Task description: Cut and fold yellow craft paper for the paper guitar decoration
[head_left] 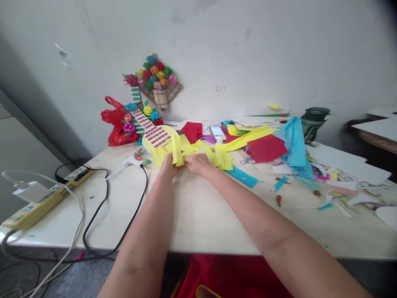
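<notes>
A: What lies along the left side of the frame?

B: A yellow power strip (21,218) slants across the table's lower left corner, a white charger (32,191) plugged in. A black cord (107,188) loops beside it, and a white glue gun (132,160) lies left of center.

A: And above that?

B: A red plastic bag (116,134) sits at center left, just beside a paper guitar (156,136) with purple-and-white stripes. In the upper middle, a bouquet of colorful paper flowers (155,76) stands out against a pale wall.

A: Where are the hands?

B: At the center of the frame. The left hand (168,166) is curled around crinkled yellow paper (177,151), some fingers hidden behind it. The right hand (198,164), just beside it, is nearly closed, its fingertips pinching the same paper.

A: The right side?

B: A red sheet (267,149) lies right of center, beside draped blue paper (293,142). Farther right stand a dark green bottle (314,124) and, below it, scattered paper scraps (338,185).
</notes>
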`<state>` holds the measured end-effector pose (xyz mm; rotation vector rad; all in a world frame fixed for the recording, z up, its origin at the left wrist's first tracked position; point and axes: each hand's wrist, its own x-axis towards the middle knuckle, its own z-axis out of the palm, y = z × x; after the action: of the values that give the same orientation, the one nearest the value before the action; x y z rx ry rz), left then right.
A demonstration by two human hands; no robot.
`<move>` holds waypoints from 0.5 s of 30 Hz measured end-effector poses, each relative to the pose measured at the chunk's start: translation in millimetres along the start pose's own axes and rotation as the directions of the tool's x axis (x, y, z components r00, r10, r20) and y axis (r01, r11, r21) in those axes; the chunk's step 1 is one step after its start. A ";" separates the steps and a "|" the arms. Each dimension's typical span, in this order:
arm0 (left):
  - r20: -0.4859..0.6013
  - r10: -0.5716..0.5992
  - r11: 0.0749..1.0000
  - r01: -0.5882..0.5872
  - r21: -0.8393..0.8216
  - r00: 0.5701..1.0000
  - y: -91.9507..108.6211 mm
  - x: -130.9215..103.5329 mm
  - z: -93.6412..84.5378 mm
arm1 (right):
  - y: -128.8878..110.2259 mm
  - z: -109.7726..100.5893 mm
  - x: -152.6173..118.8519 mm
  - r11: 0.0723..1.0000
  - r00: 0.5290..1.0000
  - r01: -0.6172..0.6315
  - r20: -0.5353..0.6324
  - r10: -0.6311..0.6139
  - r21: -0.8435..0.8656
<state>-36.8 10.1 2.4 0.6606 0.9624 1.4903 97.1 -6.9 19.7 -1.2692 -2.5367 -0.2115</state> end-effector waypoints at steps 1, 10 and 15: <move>-0.004 -0.002 1.000 0.002 0.020 1.000 0.0 -0.3 0.8 | -0.6 1.3 -0.2 1.000 1.000 0.008 0.015 -0.008 0.008; 0.070 -0.051 0.994 0.045 0.095 0.996 0.3 -6.0 2.0 | -0.6 1.4 -1.0 0.977 0.993 -0.075 0.107 0.054 0.200; 0.035 -0.088 0.990 0.084 0.109 0.996 -2.0 -2.6 2.6 | 9.4 -2.7 2.4 0.837 0.987 -0.141 0.143 0.075 0.529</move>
<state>-33.2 8.0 2.3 0.7146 1.0336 1.3523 103.9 -0.1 23.0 -1.2034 -2.3476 0.5837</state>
